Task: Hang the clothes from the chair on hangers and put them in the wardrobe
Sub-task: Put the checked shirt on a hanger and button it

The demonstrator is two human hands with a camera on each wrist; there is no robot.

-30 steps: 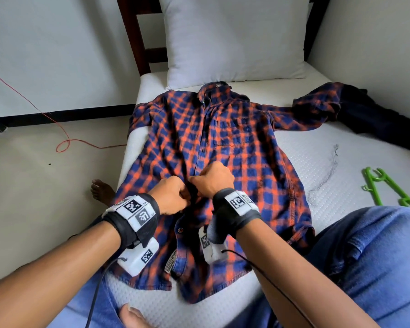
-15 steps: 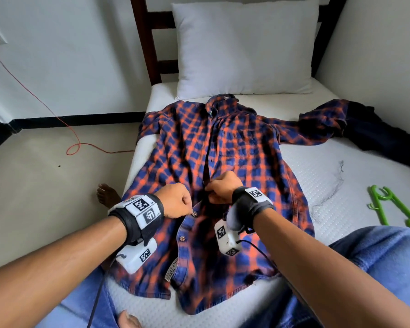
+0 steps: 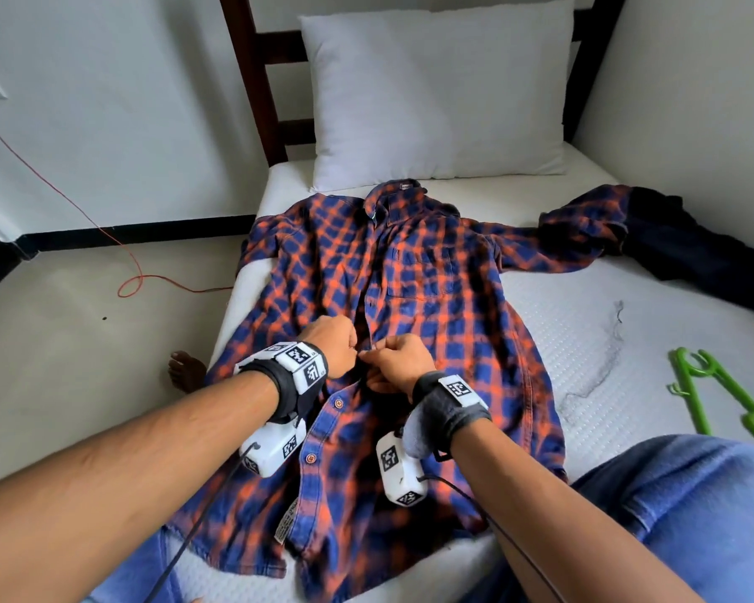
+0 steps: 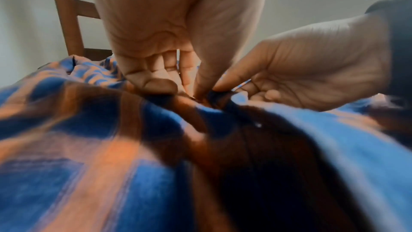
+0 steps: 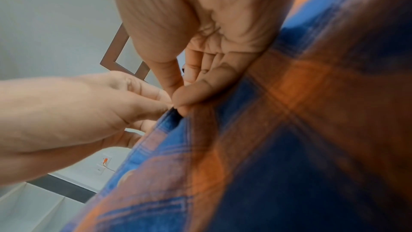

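My left hand (image 3: 334,346) and right hand (image 3: 399,363) meet at the front opening of a blue-and-orange checked shirt (image 3: 432,298), each with thumb and fingers curled to pinch one edge of the cloth, the fingertips almost touching. The shirt lies spread face up on the bed (image 3: 584,341), its collar toward the white pillow (image 3: 436,93) that leans on the dark wooden headboard (image 3: 253,80), its hem toward my knees. Below my hands the shirt front hangs open, two orange buttons (image 3: 338,403) showing on its left edge; above my hands the front lies closed up to the collar. One sleeve of the shirt stretches to the right and ends against a dark garment (image 3: 693,254) by the wall. A green hanger (image 3: 714,393) lies on the bed well to the right of the shirt, near my jeans-clad knee (image 3: 671,493). Left of the shirt, beyond the bed's edge, a red cord (image 3: 140,276) loops across the floor.
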